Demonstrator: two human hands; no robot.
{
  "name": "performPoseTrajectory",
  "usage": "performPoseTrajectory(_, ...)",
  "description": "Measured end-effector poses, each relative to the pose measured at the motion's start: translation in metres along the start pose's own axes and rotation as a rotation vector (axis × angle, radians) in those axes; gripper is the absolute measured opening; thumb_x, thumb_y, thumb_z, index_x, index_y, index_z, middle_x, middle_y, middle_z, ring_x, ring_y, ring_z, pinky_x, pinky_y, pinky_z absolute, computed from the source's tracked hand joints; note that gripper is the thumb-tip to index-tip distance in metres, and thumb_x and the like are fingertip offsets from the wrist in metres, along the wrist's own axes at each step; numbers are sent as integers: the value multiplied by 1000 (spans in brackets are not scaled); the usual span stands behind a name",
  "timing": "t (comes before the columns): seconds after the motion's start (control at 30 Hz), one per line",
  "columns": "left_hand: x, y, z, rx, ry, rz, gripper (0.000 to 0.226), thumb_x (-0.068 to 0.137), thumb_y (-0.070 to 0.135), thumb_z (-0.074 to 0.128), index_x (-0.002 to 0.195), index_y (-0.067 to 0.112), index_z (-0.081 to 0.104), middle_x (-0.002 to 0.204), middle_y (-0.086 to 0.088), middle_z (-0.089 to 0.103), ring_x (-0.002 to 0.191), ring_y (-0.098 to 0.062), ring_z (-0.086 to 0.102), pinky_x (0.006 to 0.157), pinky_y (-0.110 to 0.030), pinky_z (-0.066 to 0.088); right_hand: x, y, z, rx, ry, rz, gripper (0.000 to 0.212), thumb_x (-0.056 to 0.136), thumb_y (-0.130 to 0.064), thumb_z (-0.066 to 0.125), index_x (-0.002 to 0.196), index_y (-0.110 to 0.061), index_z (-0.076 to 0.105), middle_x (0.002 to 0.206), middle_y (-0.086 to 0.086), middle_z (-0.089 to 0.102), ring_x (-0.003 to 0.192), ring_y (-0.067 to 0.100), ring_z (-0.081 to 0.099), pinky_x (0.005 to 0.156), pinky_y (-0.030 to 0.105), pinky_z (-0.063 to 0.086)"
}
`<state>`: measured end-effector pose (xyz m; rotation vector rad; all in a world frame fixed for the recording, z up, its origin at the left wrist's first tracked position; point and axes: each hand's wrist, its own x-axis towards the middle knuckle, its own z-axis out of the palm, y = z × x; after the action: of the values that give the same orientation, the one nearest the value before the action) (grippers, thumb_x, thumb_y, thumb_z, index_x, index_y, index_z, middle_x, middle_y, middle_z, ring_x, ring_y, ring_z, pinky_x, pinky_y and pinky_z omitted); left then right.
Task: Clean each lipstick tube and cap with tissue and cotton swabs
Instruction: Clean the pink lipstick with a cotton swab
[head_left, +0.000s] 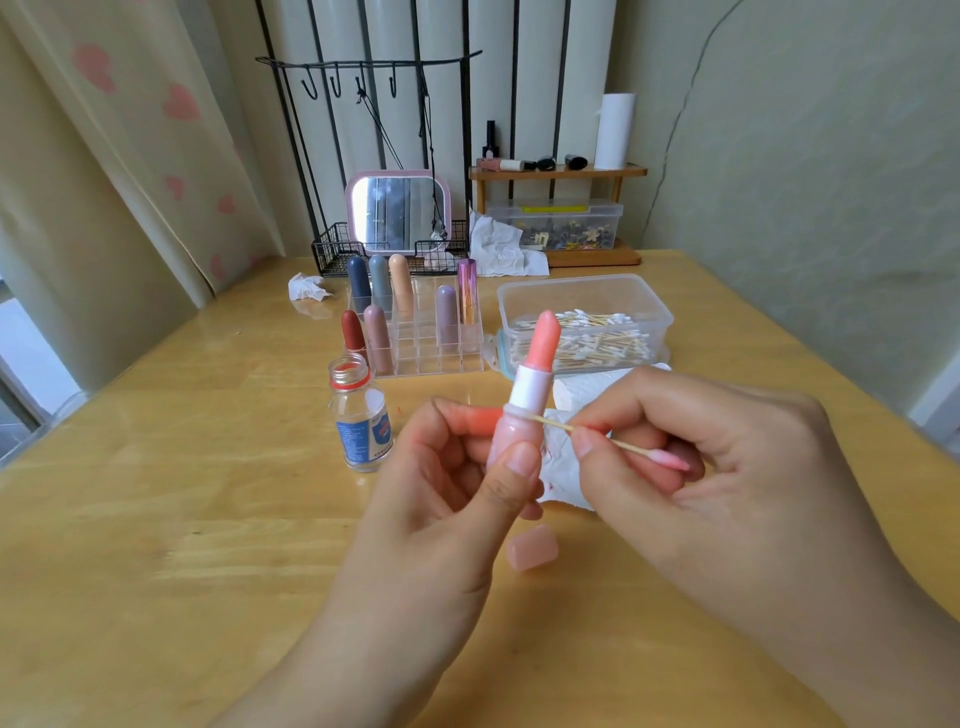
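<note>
The left hand (457, 483) holds a pink lipstick tube (524, 400) upright above the worktop (182, 519), its fingers wrapped round the bottom part. The coral stick is wound up out of the top. The right hand (691, 457) pinches a cotton swab (597, 435), and the swab's far tip touches the tube's rim. The pink cap (533, 548) lies on the worktop below the hands. A small open bottle (361, 415) stands just left of them.

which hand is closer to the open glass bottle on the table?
Left. The left hand, holding the pink lipstick upright, sits just right of the glass bottle in the picture. The right hand, pinching a cotton swab, is farther right, beyond the lipstick.
</note>
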<state>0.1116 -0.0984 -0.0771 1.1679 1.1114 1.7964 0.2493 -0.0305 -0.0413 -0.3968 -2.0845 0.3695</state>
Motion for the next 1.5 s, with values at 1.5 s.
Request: performPoseTrajectory(1.5, -2, 7, 8, 168, 21, 98, 21, 81, 23, 54, 93, 9, 63, 66, 6, 64, 53, -5, 52, 52, -13, 43, -1, -1, 1, 7, -13, 12, 16, 78, -10, 65, 64, -14, 60, 50, -18, 34, 44, -15, 45, 42, 4, 27)
